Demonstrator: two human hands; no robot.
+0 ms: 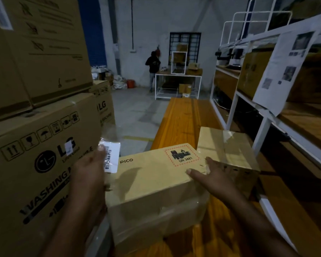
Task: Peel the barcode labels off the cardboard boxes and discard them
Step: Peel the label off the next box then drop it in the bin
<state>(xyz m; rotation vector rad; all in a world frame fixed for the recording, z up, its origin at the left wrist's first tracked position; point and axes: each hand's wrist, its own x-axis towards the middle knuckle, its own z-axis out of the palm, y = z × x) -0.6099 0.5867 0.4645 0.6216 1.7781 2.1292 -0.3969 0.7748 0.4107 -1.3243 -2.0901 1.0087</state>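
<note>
Two LG cartons (35, 164) crowd the left hand (89, 169), label (112, 156) pinched — shelving (234, 108) opposite.

Matt cardboard box (152, 184) under glossy clear tape, paper label (110, 156), on a smooth varnished wooden bench (182, 117)

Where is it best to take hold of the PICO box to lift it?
Probably take the PICO box by its near and far long sides, from above, once the left hand drops the label. It lies flat on the bench, and the smaller box crowds its right end.
</note>
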